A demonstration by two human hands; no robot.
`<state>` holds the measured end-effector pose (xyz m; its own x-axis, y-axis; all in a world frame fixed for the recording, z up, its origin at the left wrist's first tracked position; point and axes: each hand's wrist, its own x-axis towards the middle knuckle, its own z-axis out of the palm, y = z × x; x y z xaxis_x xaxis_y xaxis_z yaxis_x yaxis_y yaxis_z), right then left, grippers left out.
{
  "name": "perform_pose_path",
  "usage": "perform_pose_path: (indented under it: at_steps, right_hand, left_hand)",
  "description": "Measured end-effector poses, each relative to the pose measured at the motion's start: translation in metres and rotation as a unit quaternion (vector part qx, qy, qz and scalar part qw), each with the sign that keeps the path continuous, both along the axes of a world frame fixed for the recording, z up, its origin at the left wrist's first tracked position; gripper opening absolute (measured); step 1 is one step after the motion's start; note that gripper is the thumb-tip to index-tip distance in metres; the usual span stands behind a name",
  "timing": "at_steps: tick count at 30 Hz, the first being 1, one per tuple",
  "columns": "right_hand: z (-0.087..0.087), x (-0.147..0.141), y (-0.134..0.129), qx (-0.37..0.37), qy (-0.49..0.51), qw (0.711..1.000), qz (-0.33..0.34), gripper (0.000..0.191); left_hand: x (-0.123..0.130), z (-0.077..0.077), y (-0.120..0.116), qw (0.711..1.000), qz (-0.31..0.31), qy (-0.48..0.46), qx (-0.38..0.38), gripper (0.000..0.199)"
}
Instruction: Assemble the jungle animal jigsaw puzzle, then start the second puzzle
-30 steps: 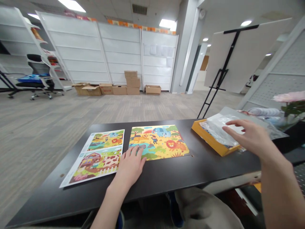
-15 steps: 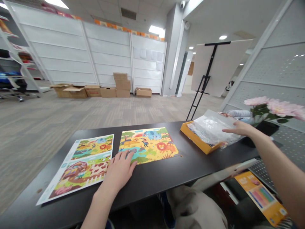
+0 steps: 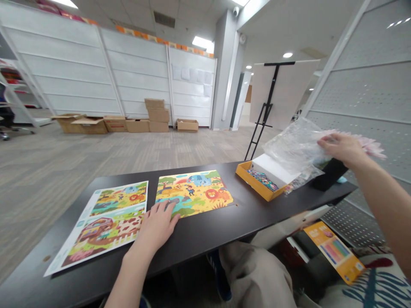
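Observation:
My left hand (image 3: 160,223) lies flat with fingers spread, its fingertips on the lower left corner of a savanna-animal puzzle (image 3: 205,191). A printed picture sheet (image 3: 105,224) with a savanna scene and a farm scene lies to the left of that hand. My right hand (image 3: 343,147) is raised at the right, pinching a clear plastic bag (image 3: 293,139) that hangs over a yellow box (image 3: 271,194). Inside the box, small colourful pieces (image 3: 262,179) show. The bag partly covers the box's white inner side.
The black table (image 3: 205,231) carries all of this. A dark vase (image 3: 330,174) with pink flowers (image 3: 369,145) stands at the right end, partly behind my right hand. Below the table edge is a yellow printed card (image 3: 335,252). Cardboard boxes (image 3: 157,115) line the far wall.
My right hand has gripped the plastic bag and lifted it up from the yellow box, uncovering the colourful pieces. My left hand stays on the puzzle. The view has turned slightly right.

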<state>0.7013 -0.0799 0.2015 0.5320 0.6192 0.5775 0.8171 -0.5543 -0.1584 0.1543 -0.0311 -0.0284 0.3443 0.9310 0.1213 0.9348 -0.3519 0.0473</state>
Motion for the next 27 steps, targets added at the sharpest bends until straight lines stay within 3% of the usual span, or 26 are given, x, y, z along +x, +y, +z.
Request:
perform_pose_path:
  at_steps: [3, 7, 11, 16, 22, 27]
  right_hand:
    - [0.008, 0.024, -0.012, 0.014, 0.062, 0.997, -0.04, 0.055]
    - [0.017, 0.056, -0.031, 0.063, -0.045, 0.993, -0.094, 0.04]
    - [0.019, 0.074, -0.043, 0.089, -0.15, 0.982, -0.075, 0.041]
    - [0.005, 0.08, -0.035, 0.082, -0.17, 0.981, -0.041, 0.037]
    - [0.0, 0.051, -0.015, 0.142, -0.166, 0.976, 0.02, 0.036]
    - [-0.001, -0.024, 0.001, 0.245, -0.132, 0.95, 0.139, 0.031]
  left_hand:
    - [0.001, 0.0, 0.0, 1.0, 0.004, 0.004, -0.004, 0.046]
    - [0.001, -0.003, 0.002, 1.0, 0.009, 0.012, -0.006, 0.048]
    - [-0.001, -0.008, 0.004, 1.0, 0.001, 0.013, -0.001, 0.048]
    - [-0.003, -0.011, 0.004, 1.0, -0.005, -0.001, 0.006, 0.047]
    - [-0.002, -0.009, 0.003, 1.0, -0.001, -0.015, 0.0, 0.046]
    - [0.001, 0.0, 0.001, 0.998, 0.002, -0.061, -0.004, 0.043]
